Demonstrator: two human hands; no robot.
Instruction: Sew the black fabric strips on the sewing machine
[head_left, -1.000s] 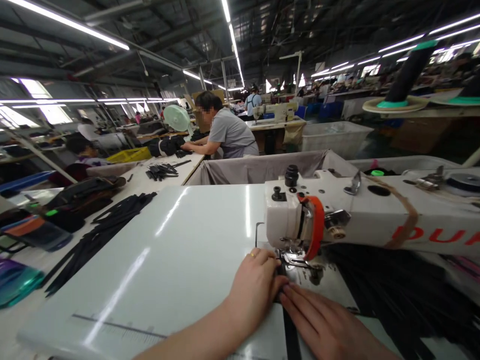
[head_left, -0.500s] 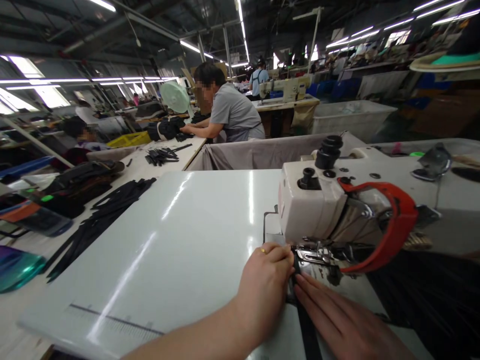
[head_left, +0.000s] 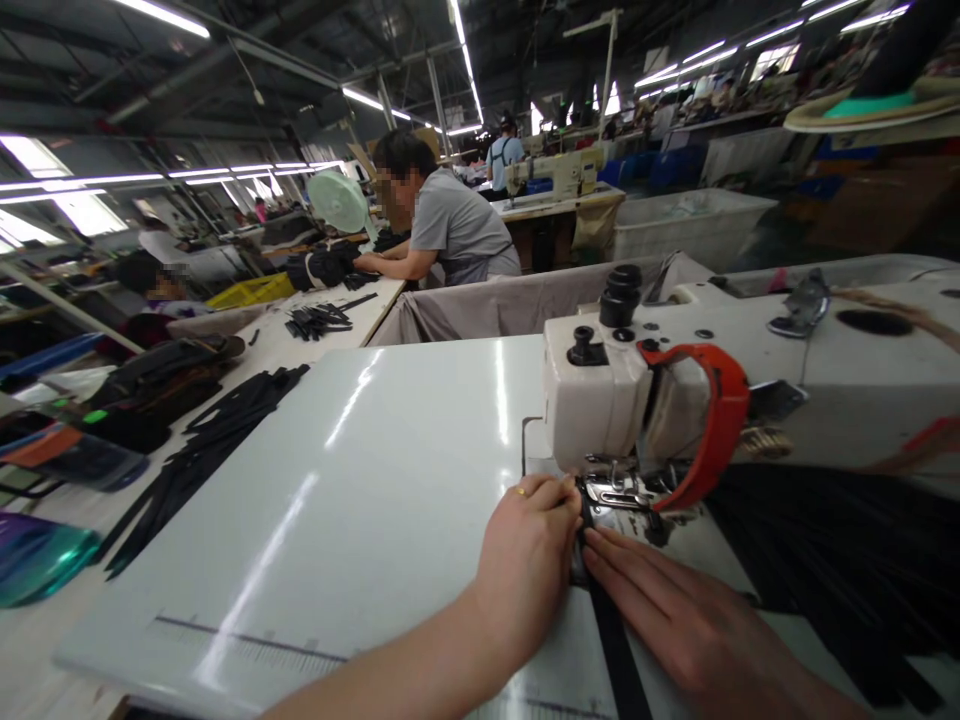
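Note:
A black fabric strap runs along the white sewing table up to the presser foot of a sewing machine. My left hand, with a ring on one finger, is curled closed over the strap just left of the foot; its fingertips press together there. Stretched out and held side by side, the fingers of my right hand lie along the strap's right edge, close below the foot. The right thumb is hidden. Under my left fingers, the strap's end cannot be made out.
An orange-red band loops from the machine head. Black strips are heaped at right, and more strips lie on the left table. A co-worker in grey leans over a bench beyond a cloth-lined bin.
My view has turned slightly to the right, so the machine sits further left in the picture. Both hands stay at the strap beside the presser foot, in nearly the same pose.

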